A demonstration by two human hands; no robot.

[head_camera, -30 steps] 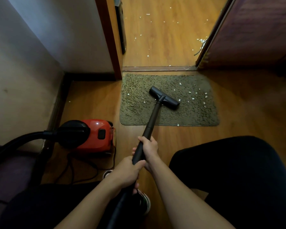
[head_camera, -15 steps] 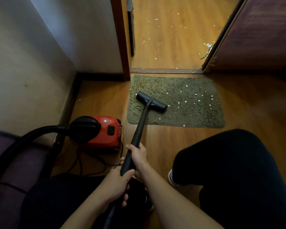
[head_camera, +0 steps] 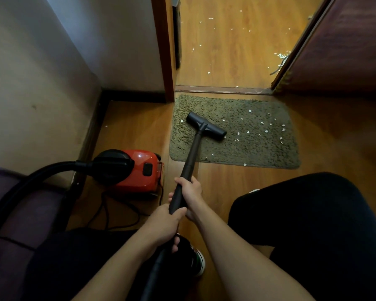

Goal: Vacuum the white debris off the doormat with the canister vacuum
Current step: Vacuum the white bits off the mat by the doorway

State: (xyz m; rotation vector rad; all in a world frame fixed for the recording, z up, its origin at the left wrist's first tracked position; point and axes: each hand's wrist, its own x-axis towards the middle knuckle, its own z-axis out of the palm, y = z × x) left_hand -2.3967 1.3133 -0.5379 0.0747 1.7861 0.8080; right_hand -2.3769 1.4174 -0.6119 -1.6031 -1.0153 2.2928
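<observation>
An olive shaggy doormat [head_camera: 258,153] lies on the wood floor before the doorway. White debris [head_camera: 266,131] is scattered mostly over its right half. The black floor nozzle [head_camera: 206,126] rests on the mat's left part, slanted. Its black wand [head_camera: 192,155] runs back to me. My right hand [head_camera: 190,195] grips the wand higher up, and my left hand [head_camera: 165,224] grips it just behind, near the hose. The red canister vacuum [head_camera: 137,170] sits on the floor to the left of the mat.
A black hose [head_camera: 30,181] arcs left from the canister, and a cord [head_camera: 117,213] lies by it. A wall stands on the left, a door frame [head_camera: 164,51] and a dark door [head_camera: 345,51] ahead. More white bits dot the floor [head_camera: 232,46] beyond the threshold. My dark-clad knee [head_camera: 313,213] is at the right.
The nozzle has slid from the mat's middle toward its left part, and the left half shows fewer white bits. Both hands keep their grip on the wand. The view has shifted.
</observation>
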